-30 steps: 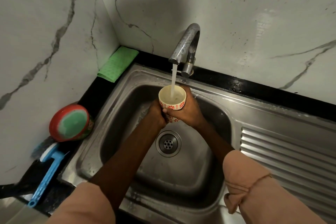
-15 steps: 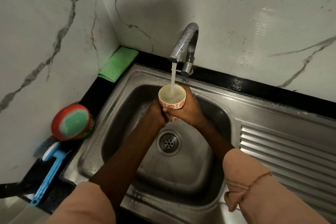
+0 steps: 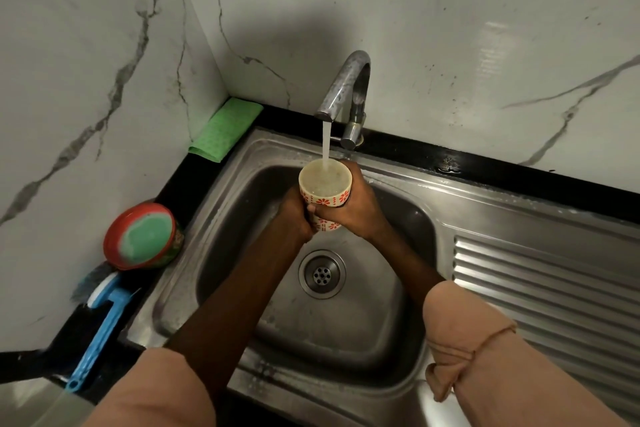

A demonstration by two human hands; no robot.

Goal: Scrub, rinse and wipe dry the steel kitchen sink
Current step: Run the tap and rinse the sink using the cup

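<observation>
Sleeves [image 3: 502, 367] of peach cloth fill the bottom of the frame, rolled back on both your forearms, which reach up over the steel sink [image 3: 346, 329] toward its middle. Your left hand [image 3: 294, 215] is curled round the lower left side of a cup [image 3: 325, 189], and your right hand [image 3: 356, 210] wraps the cup's right side, thumb laid across its front. The cup is cream with red flowers, held upright above the basin and just past the drain [image 3: 322, 274], which sits open and uncovered below your wrists. A stream of water [image 3: 326, 142] falls from the tap [image 3: 343, 90] straight into the cup, which is nearly full.

The basin floor around the drain is bare wet steel, with free room on the lower and right sides. Right of the basin, the ribbed drainboard [image 3: 540, 291] runs to the frame's right edge. The sink's left rim meets a black counter [image 3: 173, 191], a narrow strip against the wall.

On that strip, at lower left, lies a blue-handled brush [image 3: 95, 340]; above it stands a red tub [image 3: 143, 237] holding something green. Farther back, in the corner at the upper left of the sink, a folded green cloth [image 3: 225, 130] leans against the wall. White marble-patterned wall tiles [image 3: 450, 28] with grey veins rise behind the tap and along the left side.
</observation>
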